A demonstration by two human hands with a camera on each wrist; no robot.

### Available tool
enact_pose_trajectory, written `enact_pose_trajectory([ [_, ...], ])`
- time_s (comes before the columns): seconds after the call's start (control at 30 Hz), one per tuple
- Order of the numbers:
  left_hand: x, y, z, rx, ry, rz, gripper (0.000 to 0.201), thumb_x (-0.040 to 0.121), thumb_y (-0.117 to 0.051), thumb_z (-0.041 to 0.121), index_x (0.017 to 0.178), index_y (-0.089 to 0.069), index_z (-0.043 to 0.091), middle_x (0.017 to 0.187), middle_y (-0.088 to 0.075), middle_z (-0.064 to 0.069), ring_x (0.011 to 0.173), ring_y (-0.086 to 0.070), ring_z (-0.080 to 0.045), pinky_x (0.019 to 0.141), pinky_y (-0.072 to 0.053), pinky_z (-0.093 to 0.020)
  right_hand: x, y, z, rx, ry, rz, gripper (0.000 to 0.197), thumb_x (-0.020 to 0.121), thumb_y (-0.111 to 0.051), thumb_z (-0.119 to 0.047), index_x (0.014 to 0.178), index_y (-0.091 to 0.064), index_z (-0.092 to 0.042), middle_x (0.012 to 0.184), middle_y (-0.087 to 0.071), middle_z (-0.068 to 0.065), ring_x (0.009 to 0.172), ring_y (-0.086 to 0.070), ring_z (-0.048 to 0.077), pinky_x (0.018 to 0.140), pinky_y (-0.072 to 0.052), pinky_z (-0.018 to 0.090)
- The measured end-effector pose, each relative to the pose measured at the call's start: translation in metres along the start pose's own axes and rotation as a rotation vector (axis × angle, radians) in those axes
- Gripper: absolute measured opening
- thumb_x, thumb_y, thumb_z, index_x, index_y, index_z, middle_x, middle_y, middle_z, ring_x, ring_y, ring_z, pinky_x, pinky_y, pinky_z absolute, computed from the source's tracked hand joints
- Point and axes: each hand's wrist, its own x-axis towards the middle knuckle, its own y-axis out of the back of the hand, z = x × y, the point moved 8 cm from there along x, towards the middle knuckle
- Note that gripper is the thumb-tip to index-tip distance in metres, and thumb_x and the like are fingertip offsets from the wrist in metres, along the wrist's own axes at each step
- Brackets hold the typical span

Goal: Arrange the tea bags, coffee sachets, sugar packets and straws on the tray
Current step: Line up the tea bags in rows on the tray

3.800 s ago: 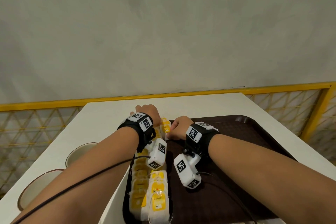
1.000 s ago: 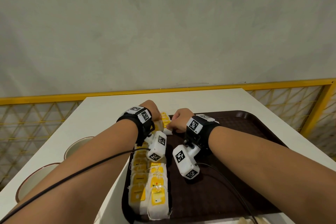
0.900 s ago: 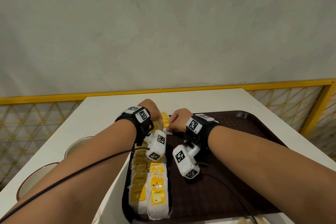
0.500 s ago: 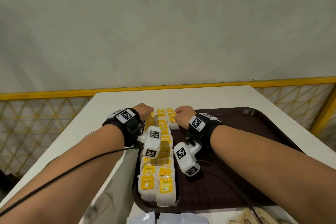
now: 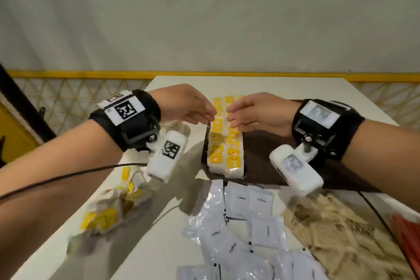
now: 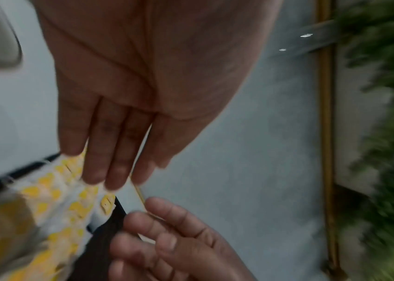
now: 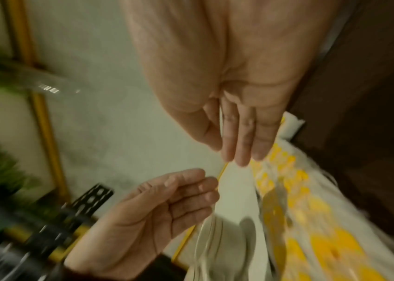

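tea bags (image 5: 225, 138) along the tray's (image 5: 261, 173) left edge: light, soft; we'd pinch their paper tags. left hand (image 5: 184, 107) and right hand (image 5: 256, 112) hover, fingers straight, together.

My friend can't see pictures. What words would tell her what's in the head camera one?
Two open hands, the left hand and the right hand, hover above two neat rows of yellow-tagged tea bags on a dark brown tray. On the white table nearer the person lie white coffee sachets, brown packets and a loose pile of tea bags.
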Motion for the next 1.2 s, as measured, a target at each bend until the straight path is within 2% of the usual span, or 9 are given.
enact_pose_trajectory([
  [0.13,-0.084,0.010,-0.040,0.391,0.037,-0.048,0.021,0.086,-0.068,0.030,0.105,-0.071,0.020,0.101,-0.070,0.011,0.093,-0.062,-0.005,0.085,-0.045,-0.014,-0.029,-0.076,-0.002,-0.440,0.051,-0.206,0.020,0.087,-0.065,-0.006,0.106,-0.067,-0.012,0.107,-0.069,0.007,0.092,-0.066,0.013,0.089,-0.053,0.030],
  [0.33,-0.163,0.028,-0.128,0.832,0.375,-0.101,0.051,0.068,-0.077,0.053,0.111,-0.050,0.058,0.122,-0.042,0.020,0.117,-0.046,-0.007,0.102,-0.039,-0.033,-0.026,-0.166,-0.004,-0.945,0.147,-0.300,0.058,0.087,-0.067,-0.031,0.140,-0.045,-0.023,0.140,-0.047,-0.001,0.126,-0.047,0.016,0.095,-0.036,0.022],
  [0.53,-0.164,0.022,-0.156,0.618,0.429,-0.062,0.038,0.075,-0.077,0.014,0.105,-0.058,0.029,0.107,-0.054,0.002,0.082,-0.063,-0.013,0.063,-0.059,-0.026,-0.022,-0.242,0.010,-1.001,0.305,-0.509,0.073,0.081,-0.075,-0.034,0.142,-0.040,-0.019,0.143,-0.044,-0.001,0.129,-0.043,0.017,0.093,-0.034,0.020],
  [0.67,-0.152,0.023,-0.156,0.575,0.352,0.005,0.018,0.077,-0.072,0.005,0.087,-0.063,0.017,0.100,-0.063,-0.009,0.067,-0.069,-0.018,0.062,-0.058,-0.025,-0.015,-0.263,0.018,-1.193,0.428,-0.460,0.047,0.075,-0.078,-0.036,0.115,-0.062,-0.016,0.115,-0.061,0.005,0.102,-0.058,0.024,0.079,-0.047,0.029],
  [0.77,-0.147,0.027,-0.153,0.440,0.305,0.040,0.014,0.078,-0.067,-0.003,0.081,-0.064,0.009,0.095,-0.064,-0.017,0.067,-0.070,-0.023,0.067,-0.059,-0.030,-0.015,-0.263,0.016,-1.337,0.514,-0.399,0.016,0.084,-0.066,-0.017,0.096,-0.069,-0.006,0.107,-0.064,0.013,0.094,-0.061,0.030,0.066,-0.039,0.027],
  [0.87,-0.146,0.032,-0.137,0.280,0.206,0.141,0.013,0.082,-0.062,-0.004,0.080,-0.063,0.008,0.084,-0.067,-0.014,0.070,-0.068,-0.022,0.068,-0.059,-0.030,-0.019,-0.240,0.010,-1.236,0.501,-0.360,0.012,0.084,-0.059,-0.004,0.089,-0.070,-0.001,0.098,-0.069,0.013,0.090,-0.062,0.029,0.062,-0.040,0.026],
  [1.0,-0.147,0.031,-0.101,-0.104,0.018,0.305,0.014,0.083,-0.065,-0.007,0.090,-0.061,0.005,0.079,-0.067,-0.012,0.069,-0.068,-0.019,0.059,-0.057,-0.024,-0.040,-0.179,-0.010,-0.919,0.432,-0.176,0.008,0.081,-0.066,-0.008,0.086,-0.070,-0.012,0.095,-0.069,-0.002,0.091,-0.062,0.012,0.066,-0.040,0.007],
  [1.1,-0.141,0.013,-0.075,-0.418,-0.108,0.355,0.025,0.081,-0.063,-0.011,0.097,-0.059,0.008,0.074,-0.066,-0.012,0.068,-0.065,-0.024,0.063,-0.060,-0.034,-0.067,-0.130,-0.017,-0.554,0.373,-0.065,0.009,0.078,-0.075,-0.012,0.081,-0.069,-0.017,0.094,-0.069,-0.004,0.087,-0.063,0.006,0.077,-0.050,0.017],
  [1.2,-0.126,-0.019,-0.055,-0.617,-0.194,0.354,0.024,0.085,-0.058,-0.011,0.100,-0.057,0.009,0.073,-0.063,-0.009,0.063,-0.064,-0.019,0.065,-0.057,-0.034,-0.096,-0.087,-0.006,-0.261,0.337,0.069,0.012,0.077,-0.078,-0.013,0.077,-0.068,-0.019,0.089,-0.068,-0.006,0.074,-0.062,-0.002,0.066,-0.050,0.016],
])
